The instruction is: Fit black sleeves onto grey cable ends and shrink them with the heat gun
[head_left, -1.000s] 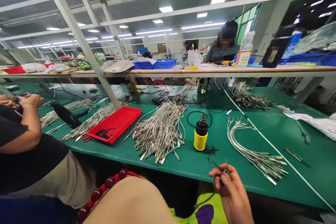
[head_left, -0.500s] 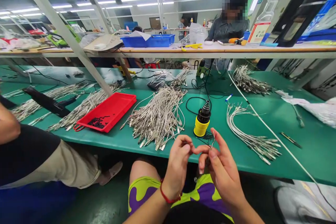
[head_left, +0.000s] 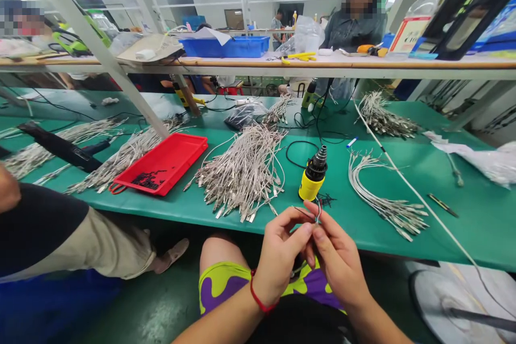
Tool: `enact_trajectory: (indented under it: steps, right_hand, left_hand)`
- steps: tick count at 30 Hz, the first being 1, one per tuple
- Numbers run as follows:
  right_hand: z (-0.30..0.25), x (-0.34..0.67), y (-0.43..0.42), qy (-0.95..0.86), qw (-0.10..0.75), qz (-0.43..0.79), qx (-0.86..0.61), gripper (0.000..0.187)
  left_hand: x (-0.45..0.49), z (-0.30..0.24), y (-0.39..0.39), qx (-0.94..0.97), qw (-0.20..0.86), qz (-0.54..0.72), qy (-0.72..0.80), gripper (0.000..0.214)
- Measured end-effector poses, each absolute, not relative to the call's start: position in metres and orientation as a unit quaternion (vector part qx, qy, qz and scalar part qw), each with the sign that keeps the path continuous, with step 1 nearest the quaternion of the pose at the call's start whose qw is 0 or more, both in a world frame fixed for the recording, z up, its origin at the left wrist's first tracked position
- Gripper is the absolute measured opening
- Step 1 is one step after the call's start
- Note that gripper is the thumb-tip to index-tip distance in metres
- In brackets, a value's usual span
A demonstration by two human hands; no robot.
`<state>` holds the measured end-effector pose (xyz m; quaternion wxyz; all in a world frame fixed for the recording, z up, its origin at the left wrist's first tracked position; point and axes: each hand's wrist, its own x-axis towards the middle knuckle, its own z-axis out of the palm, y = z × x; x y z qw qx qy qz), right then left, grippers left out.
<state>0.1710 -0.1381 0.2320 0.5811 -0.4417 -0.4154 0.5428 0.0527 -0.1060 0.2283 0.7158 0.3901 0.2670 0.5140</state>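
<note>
My left hand [head_left: 280,250] and my right hand [head_left: 336,255] meet just below the front edge of the green bench [head_left: 443,226]. Both pinch the end of a thin grey cable [head_left: 317,214], whose fine wire ends stick up between the fingertips. Right behind the hands a yellow and black heat tool [head_left: 312,174] stands upright on the bench. A big heap of grey cables [head_left: 244,172] lies to its left, and a smaller bundle of cables [head_left: 387,201] to its right.
A red tray [head_left: 163,164] with small black pieces sits left of the heap. A seated person's leg [head_left: 76,242] is at my left. More cable bundles [head_left: 381,118] lie further back. A raised shelf [head_left: 322,67] carries a blue bin [head_left: 226,45]; another person [head_left: 357,16] sits behind it.
My view has dropped toward my lap. My left hand came in from the lower left to join the right, and both have closed together on the cable end.
</note>
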Motion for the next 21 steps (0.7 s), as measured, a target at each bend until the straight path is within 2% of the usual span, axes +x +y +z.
enact_trajectory:
  steps: [9,17,19,21]
  right_hand:
    - [0.236,0.177,-0.144,-0.424,0.581,0.542,-0.436,0.047]
    - [0.228,0.180,-0.142,-0.387,0.582,0.607,-0.377,0.054]
    - [0.223,0.178,-0.141,-0.370,0.593,0.626,-0.346,0.049]
    - [0.217,0.177,-0.141,-0.352,0.607,0.626,-0.341,0.035]
  left_hand:
    - [0.055,0.236,-0.110,0.385,0.714,0.516,0.274,0.013]
    - [0.060,0.235,-0.117,0.369,0.720,0.516,0.283,0.017]
    - [0.061,0.233,-0.119,0.356,0.721,0.521,0.288,0.019]
    - [0.063,0.231,-0.120,0.339,0.719,0.530,0.294,0.018]
